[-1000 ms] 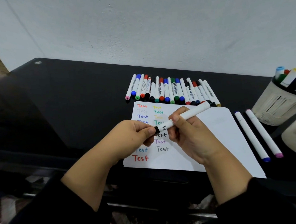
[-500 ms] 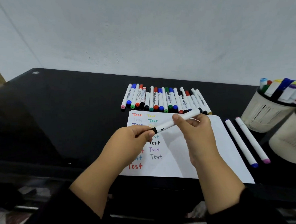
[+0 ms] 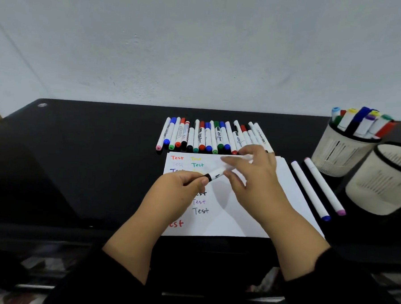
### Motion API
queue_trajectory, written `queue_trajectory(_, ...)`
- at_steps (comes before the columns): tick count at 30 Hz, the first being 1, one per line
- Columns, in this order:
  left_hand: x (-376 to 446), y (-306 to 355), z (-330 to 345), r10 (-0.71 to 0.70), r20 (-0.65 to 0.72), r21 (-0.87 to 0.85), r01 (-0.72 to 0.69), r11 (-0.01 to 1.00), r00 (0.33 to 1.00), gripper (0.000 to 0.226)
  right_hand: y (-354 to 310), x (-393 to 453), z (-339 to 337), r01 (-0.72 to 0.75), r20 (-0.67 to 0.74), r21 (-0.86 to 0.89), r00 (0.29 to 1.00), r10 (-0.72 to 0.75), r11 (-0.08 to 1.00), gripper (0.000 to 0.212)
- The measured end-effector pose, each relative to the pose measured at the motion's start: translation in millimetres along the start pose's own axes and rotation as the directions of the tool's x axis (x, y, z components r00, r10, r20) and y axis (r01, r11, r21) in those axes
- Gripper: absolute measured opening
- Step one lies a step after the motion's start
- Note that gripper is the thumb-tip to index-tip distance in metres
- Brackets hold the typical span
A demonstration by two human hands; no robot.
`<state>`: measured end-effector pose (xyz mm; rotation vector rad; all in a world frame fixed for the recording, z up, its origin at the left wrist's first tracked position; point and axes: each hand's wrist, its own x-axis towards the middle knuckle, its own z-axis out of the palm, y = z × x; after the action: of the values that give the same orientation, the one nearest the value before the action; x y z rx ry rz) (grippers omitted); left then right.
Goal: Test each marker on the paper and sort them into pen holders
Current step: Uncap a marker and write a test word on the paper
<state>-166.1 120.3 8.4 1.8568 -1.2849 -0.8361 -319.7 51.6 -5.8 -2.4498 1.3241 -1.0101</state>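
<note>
**Black-capped marker held over the test sheet**

The fingers [image 3: 201, 181] of the left hand [image 3: 181, 188] are curled and pinch the black cap end of a slim white plastic marker with a black cap [image 3: 213, 174]. The right hand [image 3: 254, 178] is beside the barrel, its fingers [image 3: 231, 161] loosely spread; motion blur makes it impossible to tell whether they touch the marker's far end or have let go. The marker hangs tilted just above the white paper sheet covered in coloured "Test" words [image 3: 226, 220], which serves as landmark here.

Judging by its look, the marker is light, stiff and smooth, so a sideways pinch on the mid-barrel should carry it; the glossy plastic could slip if gripped near the tapered end. The cap probably pulls off with a firm tug, one hand on the cap and the other on the barrel.

Behind the sheet lies a row of white markers with mixed coloured caps [image 3: 205, 138]. Right of the sheet lie two long white markers [image 3: 313, 188], one blue-tipped, one pink-tipped. Further right stand a cream slotted pen holder filled with markers [image 3: 341, 152] and a second cream pen holder [image 3: 379, 184], cut off by the frame edge, its inside unseen. All rest on the glossy black counter [image 3: 90, 157].

The left hand covers several written words, and the marker's far end is lost in blur.
</note>
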Motion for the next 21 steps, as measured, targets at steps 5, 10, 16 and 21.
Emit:
queue_trajectory(5,-8,10,8,-0.01,0.033,-0.039,0.011,0.999,0.999,0.017,9,-4,-9,0.201,0.153,-0.1,0.971,-0.184,0.974,0.022)
queue_trajectory(10,0,42,12,0.06,0.088,-0.023,-0.058,0.998,0.994,0.017,17,6,-37,0.267,0.188,-0.302,0.958,-0.218,0.915,0.027)
queue_trajectory(16,20,65,29,0.137,0.119,-0.018,-0.135,0.991,0.983,0.053,39,22,-95,0.012,0.039,-0.334,0.999,0.001,0.942,0.03)
queue_trajectory(21,47,68,71,0.19,0.175,0.219,-0.227,0.949,0.966,0.063,60,24,-135,-0.195,-0.105,-0.261,0.979,0.173,0.945,0.023)
